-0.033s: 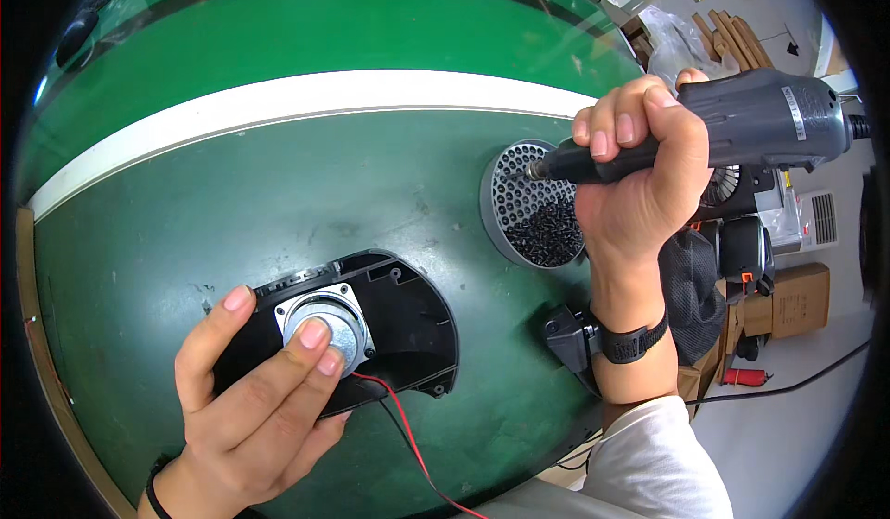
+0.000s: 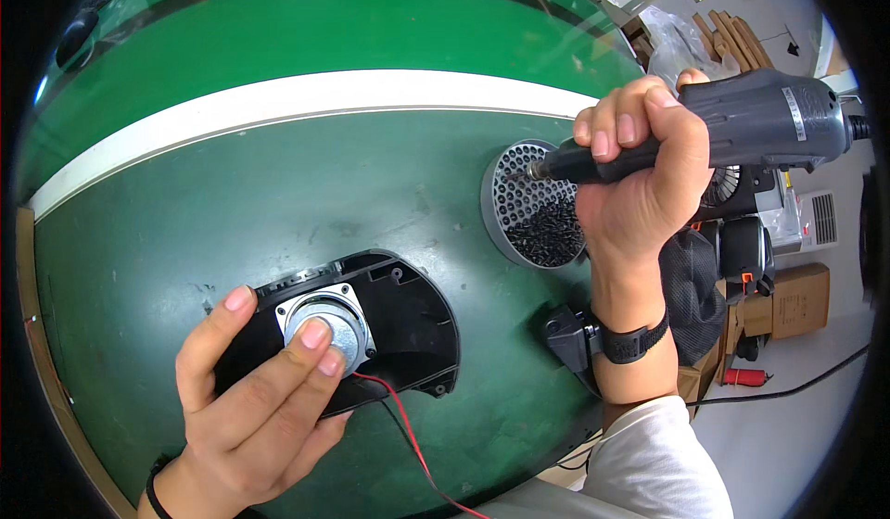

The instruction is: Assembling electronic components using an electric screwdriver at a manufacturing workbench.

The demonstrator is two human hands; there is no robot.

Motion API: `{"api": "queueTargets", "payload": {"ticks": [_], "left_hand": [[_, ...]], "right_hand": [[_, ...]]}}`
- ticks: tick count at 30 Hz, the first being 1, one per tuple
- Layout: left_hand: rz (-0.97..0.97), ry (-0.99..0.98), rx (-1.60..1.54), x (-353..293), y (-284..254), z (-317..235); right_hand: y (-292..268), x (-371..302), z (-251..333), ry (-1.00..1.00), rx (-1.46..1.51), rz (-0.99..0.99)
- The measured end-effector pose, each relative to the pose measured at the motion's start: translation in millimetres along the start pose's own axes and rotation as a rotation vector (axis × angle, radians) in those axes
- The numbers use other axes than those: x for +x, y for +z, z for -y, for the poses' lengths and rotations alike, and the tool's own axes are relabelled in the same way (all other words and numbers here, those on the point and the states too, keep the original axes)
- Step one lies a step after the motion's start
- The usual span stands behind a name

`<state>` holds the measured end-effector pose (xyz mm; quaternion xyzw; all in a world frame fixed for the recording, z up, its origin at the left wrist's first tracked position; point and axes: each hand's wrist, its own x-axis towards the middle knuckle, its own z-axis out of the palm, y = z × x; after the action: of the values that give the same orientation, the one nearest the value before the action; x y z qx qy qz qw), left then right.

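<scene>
One green tabletop (image 2: 232,185), left hand (image 2: 250,422) clamped on speaker (image 2: 345,332), right hand (image 2: 644,171) gripping screwdriver (image 2: 756,120), cardboard box (image 2: 800,301).

The flat surface (image 2: 185,213) is dark green, smudged; the long curved strip (image 2: 371,90) above is white. Lower left, the curved plastic housing (image 2: 417,315) is solid black, the round metal speaker (image 2: 350,338) silver, its thin wire (image 2: 405,422) red. Upper right, the cylindrical plastic screwdriver (image 2: 742,116) is dark grey; the round grey dish (image 2: 492,211) has a dotted pattern of dark holes, its small screws (image 2: 547,236) black.
</scene>
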<state>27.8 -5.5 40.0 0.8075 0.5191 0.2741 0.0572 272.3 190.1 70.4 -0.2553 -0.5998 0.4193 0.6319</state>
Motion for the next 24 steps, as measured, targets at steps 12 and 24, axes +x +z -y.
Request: {"api": "queueTargets", "payload": {"ticks": [12, 24], "left_hand": [[-0.073, 0.029, -0.042, 3.2, 8.6, -0.1], [-0.241, 0.124, -0.123, 2.8, 26.5, 4.4]], "right_hand": [[1.1, 2.2, 1.6, -0.020, 0.113, -0.143], [67.8, -18.0, 101.1, -0.056, 0.339, 0.270]]}}
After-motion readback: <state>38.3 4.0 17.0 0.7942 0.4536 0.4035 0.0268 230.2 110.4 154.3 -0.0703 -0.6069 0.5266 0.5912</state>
